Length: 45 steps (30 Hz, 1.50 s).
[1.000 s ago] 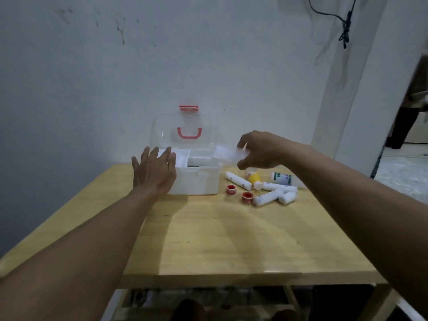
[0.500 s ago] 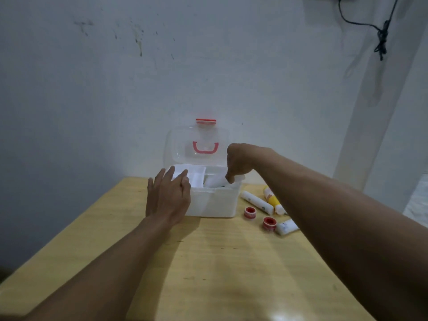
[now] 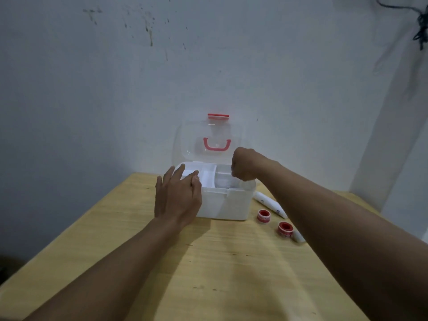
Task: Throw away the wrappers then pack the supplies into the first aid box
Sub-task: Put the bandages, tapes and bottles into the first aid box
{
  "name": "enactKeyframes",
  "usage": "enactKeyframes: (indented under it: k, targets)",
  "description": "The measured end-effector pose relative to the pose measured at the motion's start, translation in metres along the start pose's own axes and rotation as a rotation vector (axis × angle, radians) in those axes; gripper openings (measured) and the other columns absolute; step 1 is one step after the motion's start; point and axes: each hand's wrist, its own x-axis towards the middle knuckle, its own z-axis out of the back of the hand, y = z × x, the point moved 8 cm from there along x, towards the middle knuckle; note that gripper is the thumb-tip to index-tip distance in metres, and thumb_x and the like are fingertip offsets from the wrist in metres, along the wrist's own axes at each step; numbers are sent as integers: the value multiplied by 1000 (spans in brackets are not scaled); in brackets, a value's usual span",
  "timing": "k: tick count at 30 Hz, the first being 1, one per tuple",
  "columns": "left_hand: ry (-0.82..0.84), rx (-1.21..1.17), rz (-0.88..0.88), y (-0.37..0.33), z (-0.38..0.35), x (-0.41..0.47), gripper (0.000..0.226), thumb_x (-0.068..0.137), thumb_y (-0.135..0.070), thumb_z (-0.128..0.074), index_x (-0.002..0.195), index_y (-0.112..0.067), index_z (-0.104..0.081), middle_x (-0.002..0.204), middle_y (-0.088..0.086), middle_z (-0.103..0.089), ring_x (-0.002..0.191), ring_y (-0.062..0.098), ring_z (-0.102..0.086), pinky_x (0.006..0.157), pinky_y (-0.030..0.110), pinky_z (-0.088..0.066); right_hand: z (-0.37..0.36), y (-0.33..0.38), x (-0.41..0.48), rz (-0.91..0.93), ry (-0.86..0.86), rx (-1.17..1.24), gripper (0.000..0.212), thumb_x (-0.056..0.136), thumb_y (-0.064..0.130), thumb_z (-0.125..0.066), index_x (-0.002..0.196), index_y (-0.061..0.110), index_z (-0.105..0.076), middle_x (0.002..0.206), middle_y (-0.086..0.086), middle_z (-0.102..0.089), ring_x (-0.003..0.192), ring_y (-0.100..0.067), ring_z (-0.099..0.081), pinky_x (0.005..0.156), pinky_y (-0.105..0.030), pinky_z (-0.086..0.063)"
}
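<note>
Wooden table (image 3: 143, 262) against a stained white wall; open first aid box (image 3: 225, 206) at its far edge.

Clear lid (image 3: 209, 137) stands upright with its red handle (image 3: 217, 144); left hand (image 3: 177, 198) lies flat, fingers spread, against the box's left front corner; right hand (image 3: 245, 166) hovers curled over the right compartment, fingers bunched downward, though I cannot tell whether it grips anything; two red tape rolls (image 3: 264, 215) and white tubes (image 3: 269, 203) lie just right of the box on the table.
</note>
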Motion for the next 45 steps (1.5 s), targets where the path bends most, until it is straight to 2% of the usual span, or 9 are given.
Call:
enactKeyframes:
  k: [3, 7, 12, 15, 19, 23, 34, 40, 45]
  targets:
    - [-10, 3, -2, 0, 1, -1, 56, 94, -41, -20, 131, -30, -60, 150, 3, -44, 144, 22, -27, 118, 48, -19, -11, -1, -1, -47, 92, -14, 18, 91, 5, -55, 77, 11, -45, 83, -9, -57, 64, -18, -57, 51, -23, -45]
    - [-18, -8, 0, 0, 2, 0, 55, 94, -41, -22, 129, -29, -62, 149, 3, -46, 143, 22, -29, 117, 49, -21, -27, 3, 3, -55, 138, 41, 17, 92, 7, -52, 106, 2, -58, 99, -14, -61, 81, -23, -58, 73, -31, -53]
    - [-10, 5, -15, 0, 1, 2, 54, 94, -42, -22, 130, -29, -61, 149, 3, -46, 143, 22, -30, 117, 50, -21, -30, 6, 2, -131, 152, 280, 6, 96, 6, -47, 101, 5, -50, 92, -11, -57, 75, -20, -58, 60, -24, -51]
    - [24, 25, 2, 0, 2, 1, 57, 93, -43, -19, 133, -30, -58, 151, 2, -43, 145, 22, -25, 118, 52, -15, -31, 4, 2, -172, 163, 446, 10, 97, 6, -41, 103, 4, -49, 102, -18, -63, 85, -26, -69, 80, -35, -61]
    - [-10, 138, 29, 4, 16, 8, 62, 93, -48, -12, 139, -32, -51, 153, 1, -41, 148, 24, -18, 118, 56, -4, -9, 13, 10, -111, 82, 466, 10, 91, 0, -53, 99, -2, -60, 83, -13, -67, 65, -18, -68, 60, -26, -60]
    - [55, 124, -50, -32, -5, 1, 61, 96, -48, -11, 141, -32, -49, 152, 2, -41, 148, 25, -16, 117, 58, -1, 27, -30, -11, -115, -77, 540, 23, 89, 1, -49, 102, -8, -65, 85, -22, -73, 72, -30, -75, 72, -44, -63]
    - [0, 202, -94, -27, -8, -3, 62, 95, -45, -12, 130, -31, -61, 144, 2, -52, 143, 26, -29, 116, 58, -10, 16, -119, -41, -228, -80, 102, 7, 85, 11, -58, 89, 6, -60, 95, -14, -66, 72, -28, -68, 67, -38, -62]
    - [-25, 185, -102, -30, -8, -4, 58, 95, -44, -17, 124, -30, -66, 141, 2, -55, 141, 25, -34, 116, 58, -13, -18, -152, -48, -350, 149, -42, 34, 73, 36, -80, 75, 12, -56, 80, -4, -65, 87, -24, -68, 77, -35, -55]
    - [-42, 180, -103, -29, -8, -4, 59, 94, -45, -17, 120, -31, -68, 138, 2, -58, 138, 25, -38, 115, 58, -16, -22, -157, -48, -349, 27, 34, 32, 76, 36, -74, 79, 15, -49, 89, -5, -63, 88, -23, -65, 62, -31, -47]
